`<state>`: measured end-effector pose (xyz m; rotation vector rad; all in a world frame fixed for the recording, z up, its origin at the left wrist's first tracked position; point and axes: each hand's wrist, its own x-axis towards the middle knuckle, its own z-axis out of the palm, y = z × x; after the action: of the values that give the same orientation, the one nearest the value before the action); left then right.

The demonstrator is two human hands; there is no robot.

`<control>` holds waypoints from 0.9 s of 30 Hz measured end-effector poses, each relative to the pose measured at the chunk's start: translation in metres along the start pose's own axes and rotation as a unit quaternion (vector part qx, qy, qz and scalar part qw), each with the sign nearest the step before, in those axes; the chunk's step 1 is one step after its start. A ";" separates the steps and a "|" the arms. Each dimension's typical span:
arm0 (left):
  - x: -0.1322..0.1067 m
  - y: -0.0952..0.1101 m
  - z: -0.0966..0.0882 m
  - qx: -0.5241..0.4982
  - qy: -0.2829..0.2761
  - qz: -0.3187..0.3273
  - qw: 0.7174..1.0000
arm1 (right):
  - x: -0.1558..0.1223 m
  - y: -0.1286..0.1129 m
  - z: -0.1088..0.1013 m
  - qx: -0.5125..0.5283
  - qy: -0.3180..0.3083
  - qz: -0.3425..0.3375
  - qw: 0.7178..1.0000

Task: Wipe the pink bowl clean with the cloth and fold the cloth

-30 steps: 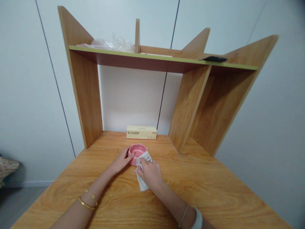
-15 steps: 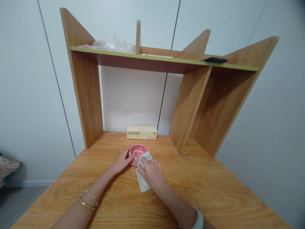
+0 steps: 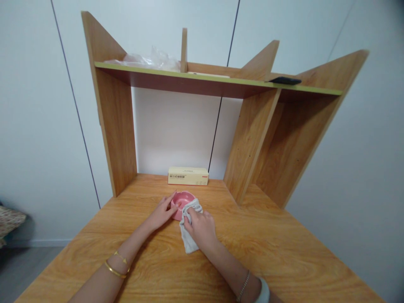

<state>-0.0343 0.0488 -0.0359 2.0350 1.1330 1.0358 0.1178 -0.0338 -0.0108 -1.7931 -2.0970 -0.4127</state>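
Desk [image 3: 284, 252] open L/R; box [image 3: 188, 176] and shelf upright [image 3: 249, 143] block behind.

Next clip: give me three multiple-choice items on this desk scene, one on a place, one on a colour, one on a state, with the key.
1. Where is the long box?
A. on the top shelf
B. at the back of the desk, behind the bowl
C. on the floor

2. What colour is the bowl?
A. pink
B. blue
C. black

3. What is the right hand doing?
A. lying flat and empty
B. gripping a cloth
C. holding the box

Key:
1 B: the long box lies on the desk beyond the bowl.
2 A: its rim is pink.
3 B: the right hand clutches the cloth at the rim.
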 end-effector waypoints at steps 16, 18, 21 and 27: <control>-0.003 0.006 0.004 0.054 0.019 0.004 0.998 | 0.002 0.001 0.000 0.003 -0.041 0.002 0.999; -0.003 0.005 0.005 0.066 0.027 -0.009 0.997 | 0.002 0.000 0.000 -0.001 -0.052 0.005 0.999; -0.001 0.002 0.006 0.084 0.039 -0.050 0.995 | 0.003 0.003 0.000 0.014 -0.037 0.016 0.999; 0.001 0.002 0.002 0.072 -0.005 -0.061 0.996 | 0.011 0.029 0.001 0.056 0.027 0.118 0.991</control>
<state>-0.0308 0.0485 -0.0350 2.0498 1.3429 0.9066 0.1452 -0.0187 -0.0069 -1.9107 -1.8072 -0.2707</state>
